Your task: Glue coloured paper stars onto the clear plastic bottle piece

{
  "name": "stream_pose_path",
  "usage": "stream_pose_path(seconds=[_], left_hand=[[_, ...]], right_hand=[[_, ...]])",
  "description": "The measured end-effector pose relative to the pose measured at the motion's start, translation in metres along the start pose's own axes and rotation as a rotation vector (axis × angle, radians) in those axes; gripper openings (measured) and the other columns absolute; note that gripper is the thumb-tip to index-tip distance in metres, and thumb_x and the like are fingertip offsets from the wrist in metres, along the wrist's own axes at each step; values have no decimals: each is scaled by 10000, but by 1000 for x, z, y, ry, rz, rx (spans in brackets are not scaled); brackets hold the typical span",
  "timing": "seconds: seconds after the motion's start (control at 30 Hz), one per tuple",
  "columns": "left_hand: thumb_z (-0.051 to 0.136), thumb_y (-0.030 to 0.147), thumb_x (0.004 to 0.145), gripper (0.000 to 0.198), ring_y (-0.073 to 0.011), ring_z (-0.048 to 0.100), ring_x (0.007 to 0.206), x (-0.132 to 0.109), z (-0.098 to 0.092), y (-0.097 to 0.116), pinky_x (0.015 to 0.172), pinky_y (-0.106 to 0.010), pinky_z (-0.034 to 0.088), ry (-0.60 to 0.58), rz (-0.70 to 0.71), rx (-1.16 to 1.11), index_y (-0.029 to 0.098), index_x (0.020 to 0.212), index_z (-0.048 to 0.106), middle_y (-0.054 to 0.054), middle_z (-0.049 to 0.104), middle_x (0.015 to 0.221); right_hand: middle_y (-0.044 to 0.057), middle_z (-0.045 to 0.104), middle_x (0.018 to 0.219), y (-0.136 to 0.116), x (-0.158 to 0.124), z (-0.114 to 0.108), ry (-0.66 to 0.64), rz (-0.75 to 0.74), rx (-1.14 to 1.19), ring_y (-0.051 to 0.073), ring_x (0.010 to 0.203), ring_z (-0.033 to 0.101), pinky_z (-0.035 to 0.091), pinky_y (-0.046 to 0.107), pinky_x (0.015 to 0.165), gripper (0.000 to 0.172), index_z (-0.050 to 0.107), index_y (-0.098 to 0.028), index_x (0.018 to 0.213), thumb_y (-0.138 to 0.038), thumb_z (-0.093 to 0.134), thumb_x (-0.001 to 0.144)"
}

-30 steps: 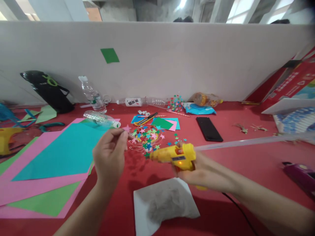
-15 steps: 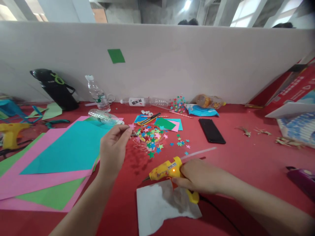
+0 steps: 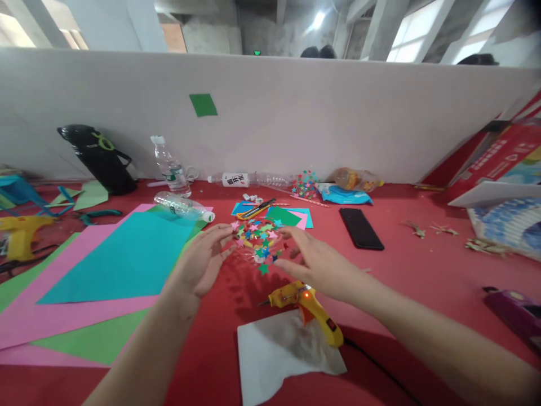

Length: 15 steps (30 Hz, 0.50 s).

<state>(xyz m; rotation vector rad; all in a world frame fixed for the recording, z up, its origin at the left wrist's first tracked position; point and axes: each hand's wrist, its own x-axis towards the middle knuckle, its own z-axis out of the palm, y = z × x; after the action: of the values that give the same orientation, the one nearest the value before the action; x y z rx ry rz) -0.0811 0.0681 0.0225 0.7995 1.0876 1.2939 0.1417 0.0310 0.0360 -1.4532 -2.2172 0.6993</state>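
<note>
Colourful paper stars cover a clear plastic craft piece point(image 3: 262, 252) at the middle of the red table. On its left side is my left hand point(image 3: 205, 259), fingers parted and the tips close to a pink star. My right hand point(image 3: 316, 259) reaches in from the other side, also with fingers apart. Whether the fingertips touch the piece I cannot tell. A yellow glue gun point(image 3: 319, 316) with an orange light on lies just below my right hand, its handle over a crumpled white paper sheet point(image 3: 262, 349).
Coloured sheets point(image 3: 122, 256) lie at left, with another yellow glue gun point(image 3: 23, 237) beyond. Bottles point(image 3: 169, 172), a utility knife point(image 3: 257, 210), a blue packet point(image 3: 346, 194) and a black phone point(image 3: 361, 228) lie farther back. A black cord point(image 3: 376, 366) runs along the front right.
My right hand has let go of the glue gun and moved up beside the starred piece. My left hand's pinch has opened out. The view has tilted up slightly.
</note>
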Motion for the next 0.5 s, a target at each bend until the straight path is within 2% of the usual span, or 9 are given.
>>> stream_pose_path(seconds=[0.1, 0.27, 0.4, 0.5], left_hand=[[745, 201, 658, 114, -169, 621, 919, -4, -2, 7, 727, -249, 560, -31, -50, 34, 173, 740, 671, -34, 666, 945], [768, 217, 666, 124, -182, 632, 895, -16, -9, 13, 771, -294, 571, -51, -97, 100, 173, 743, 681, -15, 664, 861], [776, 297, 680, 172, -228, 606, 1077, -21, -11, 14, 858, -305, 532, -18, -47, 187, 192, 798, 707, -19, 691, 995], [782, 337, 673, 191, -242, 493, 1260, -23, -6, 19, 968, -287, 449, 39, 17, 271, 217, 804, 713, 5, 661, 1194]], right_hand=[[143, 530, 1381, 5, 10, 9, 11, -10, 52, 283, 1160, 587, 469, 407, 893, 590, 361, -228, 1407, -594, 425, 950], [118, 547, 1374, 7, 20, 8, 52, -16, 71, 276, 1249, 535, 445, 411, 946, 434, 420, -241, 1343, -499, 392, 995], [129, 590, 1306, 10, 25, 6, 70, -31, 4, 275, 1138, 606, 478, 393, 877, 456, 422, -220, 1341, -511, 387, 992], [145, 602, 1253, 14, 26, 7, 155, -84, -145, 272, 979, 661, 509, 381, 765, 506, 440, -196, 1327, -547, 434, 963]])
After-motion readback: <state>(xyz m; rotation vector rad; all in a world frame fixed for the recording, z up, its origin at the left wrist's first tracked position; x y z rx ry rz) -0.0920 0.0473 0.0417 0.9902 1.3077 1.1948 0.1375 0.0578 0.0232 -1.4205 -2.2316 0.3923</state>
